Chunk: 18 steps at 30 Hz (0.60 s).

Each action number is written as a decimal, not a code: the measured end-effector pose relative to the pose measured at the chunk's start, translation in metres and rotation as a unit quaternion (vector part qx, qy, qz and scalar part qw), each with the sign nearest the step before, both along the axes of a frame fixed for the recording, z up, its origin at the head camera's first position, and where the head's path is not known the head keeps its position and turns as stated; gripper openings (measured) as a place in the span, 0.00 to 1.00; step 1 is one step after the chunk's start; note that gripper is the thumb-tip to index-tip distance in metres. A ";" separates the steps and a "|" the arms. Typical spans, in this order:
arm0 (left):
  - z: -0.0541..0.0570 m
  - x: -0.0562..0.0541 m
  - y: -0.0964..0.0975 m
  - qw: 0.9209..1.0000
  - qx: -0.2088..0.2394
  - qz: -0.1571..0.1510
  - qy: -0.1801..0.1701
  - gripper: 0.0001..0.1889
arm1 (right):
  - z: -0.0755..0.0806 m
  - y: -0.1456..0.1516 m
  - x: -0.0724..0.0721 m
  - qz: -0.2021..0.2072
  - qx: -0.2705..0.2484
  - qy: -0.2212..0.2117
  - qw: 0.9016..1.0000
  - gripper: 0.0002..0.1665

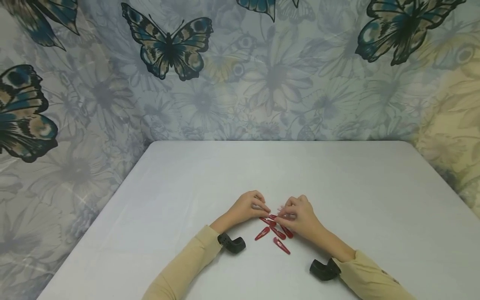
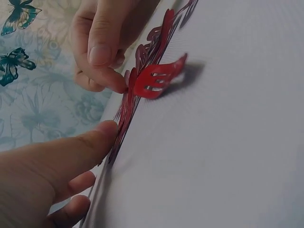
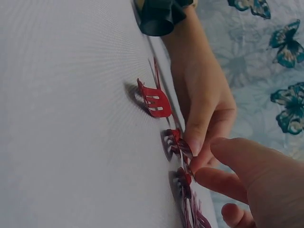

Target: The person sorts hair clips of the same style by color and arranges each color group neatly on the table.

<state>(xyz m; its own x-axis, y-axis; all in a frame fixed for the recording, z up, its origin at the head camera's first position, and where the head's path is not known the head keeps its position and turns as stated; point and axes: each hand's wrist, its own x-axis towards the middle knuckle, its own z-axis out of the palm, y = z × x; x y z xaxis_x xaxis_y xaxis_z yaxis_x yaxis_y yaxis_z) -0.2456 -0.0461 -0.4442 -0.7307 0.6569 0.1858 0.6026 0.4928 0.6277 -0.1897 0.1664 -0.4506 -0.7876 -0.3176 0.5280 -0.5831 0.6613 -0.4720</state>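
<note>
Several red hair clips lie in a loose cluster on the white table (image 1: pixel 210 175), among them a nearest clip (image 1: pixel 281 246) and a left clip (image 1: pixel 262 233). At the cluster's far left side is my left hand (image 1: pixel 249 206), its thumb and fingertips at the clips; whether it pinches one is hidden. From the other side my right hand (image 1: pixel 300 216) reaches in, fingertips close to the same clips. Thumb and index finger of that hand stand apart in the right wrist view. A slotted red clip (image 2: pixel 154 81) shows clearly beside the pile in the left wrist view.
Black wrist mounts sit at the left cuff (image 1: pixel 231 243) and the right cuff (image 1: pixel 324 270). A fabric backdrop (image 1: pixel 270 83) with butterflies and flowers rises behind the table and along its sides. Small pinkish prongs (image 3: pixel 197 213) show beyond the clips.
</note>
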 end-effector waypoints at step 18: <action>-0.001 -0.003 0.000 0.999 -0.044 -0.031 0.009 0.05 | 0.003 -0.003 0.002 -0.001 0.013 0.018 1.000 0.12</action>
